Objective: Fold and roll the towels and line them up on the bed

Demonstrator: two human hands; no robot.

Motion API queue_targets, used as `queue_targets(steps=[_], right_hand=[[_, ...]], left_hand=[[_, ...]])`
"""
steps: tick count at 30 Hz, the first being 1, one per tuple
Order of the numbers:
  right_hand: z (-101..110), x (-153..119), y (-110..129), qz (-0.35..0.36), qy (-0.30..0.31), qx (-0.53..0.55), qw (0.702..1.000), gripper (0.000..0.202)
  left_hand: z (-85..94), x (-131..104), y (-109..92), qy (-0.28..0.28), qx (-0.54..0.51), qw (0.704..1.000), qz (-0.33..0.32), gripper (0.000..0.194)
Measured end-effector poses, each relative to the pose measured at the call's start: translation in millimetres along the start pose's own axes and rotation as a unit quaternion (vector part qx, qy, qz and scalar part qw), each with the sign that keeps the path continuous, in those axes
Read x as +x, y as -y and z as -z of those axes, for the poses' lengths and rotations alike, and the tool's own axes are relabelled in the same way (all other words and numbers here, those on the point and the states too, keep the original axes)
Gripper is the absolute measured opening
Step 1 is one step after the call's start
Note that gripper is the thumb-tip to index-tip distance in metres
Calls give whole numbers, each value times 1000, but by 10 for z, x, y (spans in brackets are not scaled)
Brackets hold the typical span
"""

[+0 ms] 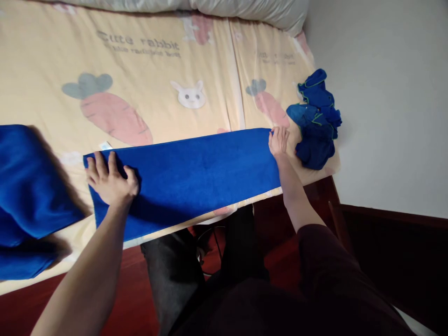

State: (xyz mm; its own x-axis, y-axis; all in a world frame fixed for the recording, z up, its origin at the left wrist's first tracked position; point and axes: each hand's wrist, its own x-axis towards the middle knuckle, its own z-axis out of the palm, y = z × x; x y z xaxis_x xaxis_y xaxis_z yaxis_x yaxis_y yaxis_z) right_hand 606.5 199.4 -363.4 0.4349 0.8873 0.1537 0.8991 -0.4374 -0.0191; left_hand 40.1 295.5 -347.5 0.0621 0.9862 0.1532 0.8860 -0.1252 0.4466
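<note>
A blue towel (203, 168) lies flat as a long strip along the near edge of the bed. My left hand (111, 179) presses on its left end, palm down with the fingers spread. At the far right corner, my right hand (279, 141) has its fingers closed on the towel's edge. Just right of that hand sits a crumpled pile of blue cloths (315, 121) with green edging. More blue cloth (31, 186), smooth and stacked, rests to the left of my left hand.
The bed has a yellow sheet (147, 93) printed with carrots and rabbits. A pale pillow or quilt (245, 11) runs along its far side. A white wall (385, 102) rises at the right. Below the bed's near edge is a dark red floor (129, 289).
</note>
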Motion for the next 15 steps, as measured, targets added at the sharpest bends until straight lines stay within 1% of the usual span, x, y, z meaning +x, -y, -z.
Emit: queue_targets(steps=[3, 8, 12, 15], right_hand=[[-28, -19, -11, -26, -23, 2, 999, 42], [-86, -9, -65, -24, -20, 6, 999, 44], [-134, 11, -100, -44, -38, 0, 998, 47], [-129, 9, -100, -31, -46, 14, 998, 50]], left_hand=[[2, -5, -11, -5, 5, 1000, -4, 68], [-12, -2, 6, -10, 5, 1000, -4, 67], [-25, 0, 26, -12, 7, 1000, -3, 67], [-34, 0, 34, -15, 4, 1000, -6, 66]])
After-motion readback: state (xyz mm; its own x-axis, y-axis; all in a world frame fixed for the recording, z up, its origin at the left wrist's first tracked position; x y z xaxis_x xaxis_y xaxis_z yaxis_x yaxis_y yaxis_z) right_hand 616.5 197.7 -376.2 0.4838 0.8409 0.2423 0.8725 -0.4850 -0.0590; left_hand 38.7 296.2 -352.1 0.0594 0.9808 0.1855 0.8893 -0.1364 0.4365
